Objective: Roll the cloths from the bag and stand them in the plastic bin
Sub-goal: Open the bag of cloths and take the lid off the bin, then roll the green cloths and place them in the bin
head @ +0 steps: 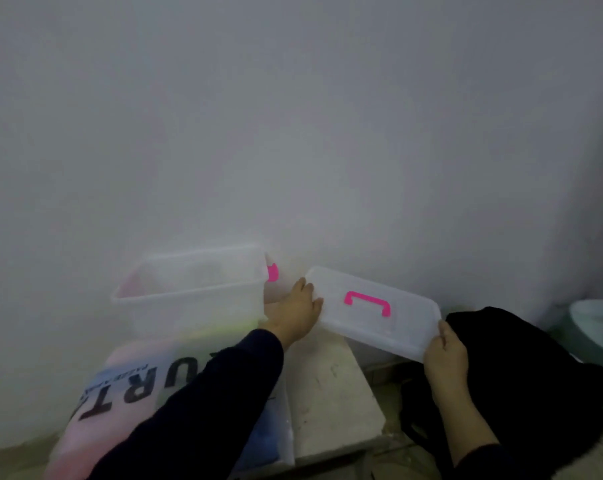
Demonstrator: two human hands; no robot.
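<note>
A clear plastic bin (175, 299) with a pink side latch stands open on a white table against the wall. Both my hands hold its clear lid (411, 327), which has a pink handle, in the air to the right of the bin. My left hand (298, 311) grips the lid's left end. My right hand (443, 355) grips its near right edge. A translucent plastic bag (130, 389) with black letters lies in front of the bin, pink and blue cloth showing through it. My left sleeve crosses over the bag.
The white table (327, 393) has a bare strip right of the bag. A black fabric item (521, 375) lies to the right, below the lid. A pale green basin (597, 323) sits at the far right edge. A plain grey wall fills the background.
</note>
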